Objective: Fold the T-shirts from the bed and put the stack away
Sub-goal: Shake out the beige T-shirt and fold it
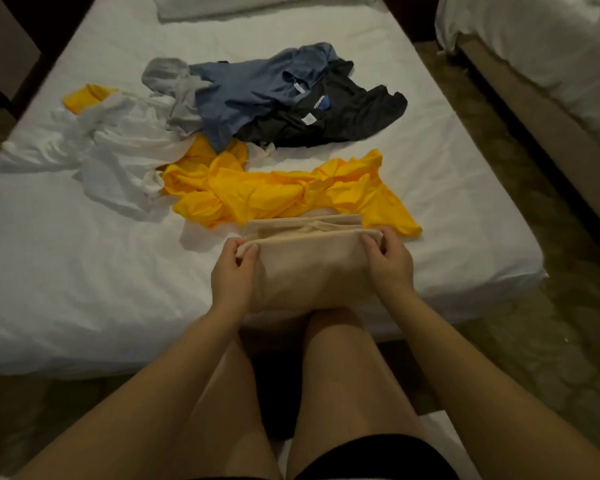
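Hands meet over a partly folded, soft beige T-shirt [309, 271] at the near edge of a white-sheeted bed [84, 258], seen from the head camera. The left hand [234, 275] pinches the shirt's far left corner between thumb and curled fingers [249, 252]. The right hand [392, 265] grips the far right corner the same way, fingers [372, 244] bent over the folded edge. The upper layer of cloth stretches flat between the two grips, and a lower layer shows just past the fingertips.

Beyond the fingertips and touching that lower layer lies a crumpled bright yellow T-shirt [278, 194]. Farther out, to the left of the left fingers, a rumpled white T-shirt [118, 150] sprawls across the sheet, with a small patch of yellow fabric [84, 97] at its far end. Well past both hands, a slate-blue T-shirt [250, 91] lies over a grey garment [174, 88] and against a black T-shirt [347, 116], both showing white neck labels.

Folded white bedding [243, 6] sits at the far end of the mattress. A second bed with white covers [551, 46] stands to the right, across a strip of dark patterned floor [499, 168]. Bare knees [333, 327] and black shorts [378, 455] fill the foreground beneath the forearms.
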A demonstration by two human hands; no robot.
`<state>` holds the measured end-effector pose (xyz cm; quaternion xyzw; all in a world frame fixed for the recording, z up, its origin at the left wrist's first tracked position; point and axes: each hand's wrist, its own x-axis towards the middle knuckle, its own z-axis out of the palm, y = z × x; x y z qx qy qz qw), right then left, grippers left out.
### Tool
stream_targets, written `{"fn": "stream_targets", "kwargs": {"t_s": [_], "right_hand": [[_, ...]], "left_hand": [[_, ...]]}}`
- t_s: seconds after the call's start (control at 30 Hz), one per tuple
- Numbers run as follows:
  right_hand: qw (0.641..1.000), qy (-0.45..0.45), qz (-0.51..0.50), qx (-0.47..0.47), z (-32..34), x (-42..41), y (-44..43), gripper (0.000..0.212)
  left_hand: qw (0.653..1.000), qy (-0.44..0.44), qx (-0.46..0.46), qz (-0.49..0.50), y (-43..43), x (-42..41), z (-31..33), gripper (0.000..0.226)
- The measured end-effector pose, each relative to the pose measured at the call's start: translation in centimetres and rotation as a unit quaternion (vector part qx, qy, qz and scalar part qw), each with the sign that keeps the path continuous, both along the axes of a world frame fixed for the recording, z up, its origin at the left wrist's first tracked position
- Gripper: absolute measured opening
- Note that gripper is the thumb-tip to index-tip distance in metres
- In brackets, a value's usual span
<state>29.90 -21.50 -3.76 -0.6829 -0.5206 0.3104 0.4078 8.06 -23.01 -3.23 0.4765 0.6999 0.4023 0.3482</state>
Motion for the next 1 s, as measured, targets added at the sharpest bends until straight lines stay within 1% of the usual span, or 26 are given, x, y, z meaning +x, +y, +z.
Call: {"fn": "stream_targets", "kwargs": {"t_s": [0.07, 0.17, 0.27, 0.37, 0.43, 0.5, 0.57, 0.63, 0.7, 0.77, 0.8, 0.83, 0.9, 1.0], "right_hand": [[1.0, -0.022, -0.016, -0.016, -1.0, -0.5, 3.1, 0.017], [0.997, -0.059, -0.021, -0.053, -2.9, -0.8, 6.6, 0.016], [0.99, -0.111, -0.013, -0.08, -4.7, -1.0, 8.4, 0.02], [0.982, -0.153, -0.038, -0.107, -6.0, -1.5, 9.0, 0.026], [0.98, -0.151, -0.067, -0.111, -6.2, -1.5, 8.8, 0.033], [0.981, -0.133, -0.09, -0.112, -6.0, -1.2, 7.9, 0.044], [0.98, -0.1, -0.101, -0.142, -5.4, -1.0, 6.6, 0.05], [0.974, -0.059, -0.076, -0.205, -5.0, -1.0, 5.4, 0.054], [0.963, -0.012, -0.023, -0.27, -4.6, -0.9, 4.9, 0.062], [0.955, 0.042, 0.005, -0.293, -3.8, -0.7, 4.6, 0.066], [0.959, 0.065, 0.005, -0.275, -3.2, -0.5, 4.4, 0.062], [0.965, 0.085, -0.001, -0.247, -2.7, -0.1, 4.1, 0.056], [0.972, 0.125, -0.025, -0.195, -1.4, 1.0, 3.3, 0.046], [0.971, 0.181, -0.073, -0.137, 0.7, 3.9, 2.1, 0.036]], "left_hand": [[1.0, 0.022, 0.003, 0.015, 2.9, 0.5, -0.8, 0.017], [0.996, 0.087, 0.002, 0.01, 7.1, 0.4, -2.5, 0.018], [0.987, 0.155, -0.03, -0.014, 9.7, -0.5, -4.9, 0.026], [0.984, 0.172, -0.044, -0.003, 10.2, -0.7, -6.2, 0.026], [0.986, 0.156, -0.044, 0.027, 9.9, -0.5, -5.9, 0.028], [0.992, 0.096, -0.04, 0.068, 9.0, -0.4, -5.6, 0.034], [0.994, 0.059, -0.044, 0.075, 7.3, -0.6, -5.2, 0.045], [0.994, 0.064, -0.084, 0.026, 5.4, -0.4, -4.8, 0.06], [0.99, 0.043, -0.132, -0.017, 4.2, 0.1, -4.2, 0.078], [0.99, 0.015, -0.135, -0.038, 3.5, 0.4, -3.4, 0.094], [0.992, 0.016, -0.114, -0.053, 3.2, 0.4, -2.9, 0.095], [0.993, 0.021, -0.089, -0.069, 3.0, 0.5, -2.4, 0.091], [0.993, 0.011, -0.048, -0.107, 2.8, 1.2, -1.2, 0.076], [0.987, -0.017, -0.013, -0.161, 3.4, 4.0, 1.2, 0.056]]}}
